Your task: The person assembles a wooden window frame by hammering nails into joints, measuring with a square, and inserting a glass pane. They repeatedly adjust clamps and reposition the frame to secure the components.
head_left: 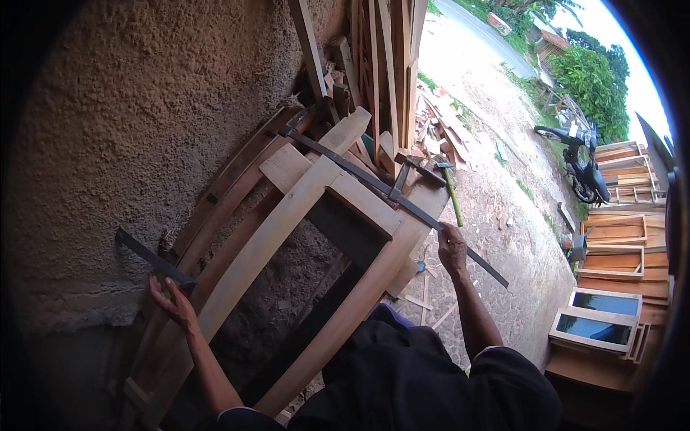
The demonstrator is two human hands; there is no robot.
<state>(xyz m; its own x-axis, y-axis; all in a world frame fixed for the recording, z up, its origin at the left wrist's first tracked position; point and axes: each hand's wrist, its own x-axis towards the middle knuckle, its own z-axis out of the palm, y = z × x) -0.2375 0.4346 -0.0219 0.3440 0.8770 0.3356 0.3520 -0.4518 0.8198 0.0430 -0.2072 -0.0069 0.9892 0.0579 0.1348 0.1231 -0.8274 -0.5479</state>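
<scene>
A wooden frame (pixel 253 258) with two long rails and a short crosspiece lies in front of me. Across its far end runs a long dark steel bar clamp (pixel 338 159), one jaw at the far left corner, the other near the right rail. My right hand (pixel 453 250) is closed around the clamp's bar, whose free end sticks out past it. My left hand (pixel 172 305) is beside the left rail, fingers stretched and apart. Just above it a second dark flat bar (pixel 147 255) points toward the wall; whether the fingers touch it is unclear.
A rough plastered wall (pixel 158 93) rises on the left. A hammer (pixel 451 190) with a green handle lies beyond the clamp. Upright wooden strips (pixel 388 72) and scrap wood (pixel 445 122) stand behind. At right are a motorcycle (pixel 586 165) and finished frames (pixel 600 316).
</scene>
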